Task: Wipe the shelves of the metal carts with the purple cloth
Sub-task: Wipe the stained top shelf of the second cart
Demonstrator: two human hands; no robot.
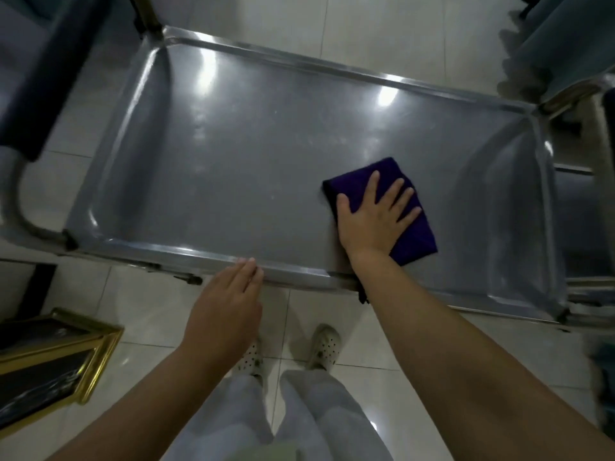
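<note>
Right grip (pixel 374 214) is a flat hand, fingers straight and spread, pressing the purple cloth (pixel 414 227) down on the top shelf (pixel 233 168) of the metal cart; it pinches nothing. I think the palm is laid flat like this so the pressure goes over the whole folded cloth and it can slide without bunching. My left hand (pixel 229 304) is also open, the fingers straight and together, with the tips at the near rim (pixel 186 252) of the shelf; I judge it is there to steady the cart, or me, while the other arm pushes. I cannot tell if the tips really press the rim or only hang over it.

The cloth lies on the right part of the shelf, near the near rim and well apart from the left end. It is folded to a rough rectangle. Its long axis runs slanted, from the far-left corner toward the near-right corner, so it crosses the long axis of the shelf, which goes left to right. My fingers point toward the far-right corner of the shelf
</note>
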